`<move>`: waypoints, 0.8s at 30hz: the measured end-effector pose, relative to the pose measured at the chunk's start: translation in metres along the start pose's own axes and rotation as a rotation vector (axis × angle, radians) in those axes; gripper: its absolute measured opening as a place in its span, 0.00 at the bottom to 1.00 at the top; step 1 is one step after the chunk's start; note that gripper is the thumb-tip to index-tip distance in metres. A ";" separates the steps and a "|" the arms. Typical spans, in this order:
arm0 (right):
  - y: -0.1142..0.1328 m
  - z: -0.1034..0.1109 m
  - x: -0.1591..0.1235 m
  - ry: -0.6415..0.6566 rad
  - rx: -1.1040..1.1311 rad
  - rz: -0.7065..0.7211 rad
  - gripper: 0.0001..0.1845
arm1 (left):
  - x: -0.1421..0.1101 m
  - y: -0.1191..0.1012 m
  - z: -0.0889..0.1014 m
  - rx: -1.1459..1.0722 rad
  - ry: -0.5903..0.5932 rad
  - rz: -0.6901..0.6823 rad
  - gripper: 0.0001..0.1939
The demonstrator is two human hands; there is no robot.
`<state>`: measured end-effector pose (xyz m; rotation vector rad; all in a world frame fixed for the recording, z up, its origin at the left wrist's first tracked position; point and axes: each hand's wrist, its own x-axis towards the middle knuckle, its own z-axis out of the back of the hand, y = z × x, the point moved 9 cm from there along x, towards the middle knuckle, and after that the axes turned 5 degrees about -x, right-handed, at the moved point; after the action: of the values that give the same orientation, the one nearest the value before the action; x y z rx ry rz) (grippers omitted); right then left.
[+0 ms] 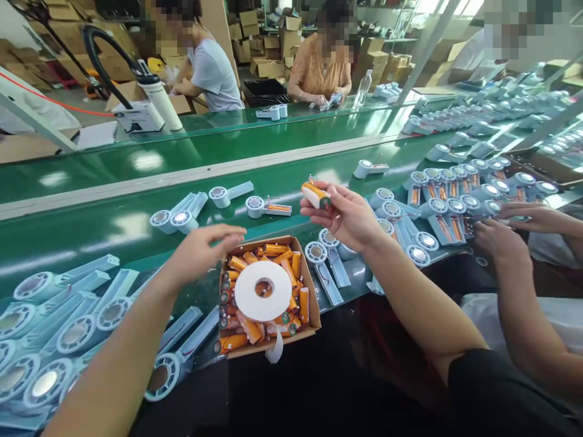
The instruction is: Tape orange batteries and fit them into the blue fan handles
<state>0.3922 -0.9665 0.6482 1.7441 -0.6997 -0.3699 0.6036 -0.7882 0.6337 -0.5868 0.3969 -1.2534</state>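
My right hand (348,215) holds up an orange battery (315,194) between thumb and fingers, with a whitish strip along its side and a green end. My left hand (203,252), a little blurred, has its fingers stretched out and holds nothing. It hovers by the left rim of a cardboard box (315,297) full of similar orange batteries (304,303). On top of them lies a white roll of tape (246,291), its loose end (274,347) hanging over the box's front edge.
Light-blue fan housings (75,334) crowd the left, and more (428,209) fill the right. A few housings (255,207) lie on the green conveyor belt (122,212). A co-worker's hands (501,237) work at the far right. Other people sit across the belt, near a bottle (363,90).
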 end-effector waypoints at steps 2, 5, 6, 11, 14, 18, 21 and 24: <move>-0.001 -0.006 0.010 0.058 0.039 0.000 0.26 | 0.047 0.029 0.020 0.232 -0.131 0.148 0.29; -0.006 -0.008 0.039 0.044 0.011 0.029 0.25 | 0.110 0.060 0.027 0.509 -0.151 0.218 0.27; -0.009 -0.008 0.050 0.024 -0.016 0.043 0.24 | 0.128 0.068 0.024 0.538 -0.124 0.222 0.26; -0.014 -0.011 0.096 -0.009 -0.153 0.133 0.28 | 0.166 0.091 0.007 0.615 0.039 0.216 0.22; -0.021 -0.012 0.106 0.027 -0.192 0.088 0.32 | 0.156 0.091 0.008 0.633 0.077 0.160 0.25; -0.037 -0.025 0.109 0.145 -0.302 0.036 0.42 | 0.128 0.092 -0.001 0.680 0.229 0.023 0.24; -0.054 -0.045 0.116 0.233 -0.393 0.043 0.38 | 0.113 0.099 -0.016 0.740 0.340 -0.018 0.20; -0.073 -0.066 0.125 0.311 -0.519 0.047 0.33 | 0.111 0.102 -0.026 0.759 0.359 -0.031 0.20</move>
<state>0.5459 -0.9834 0.6114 1.2514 -0.3742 -0.2148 0.6970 -0.8801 0.5546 0.2821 0.1788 -1.4211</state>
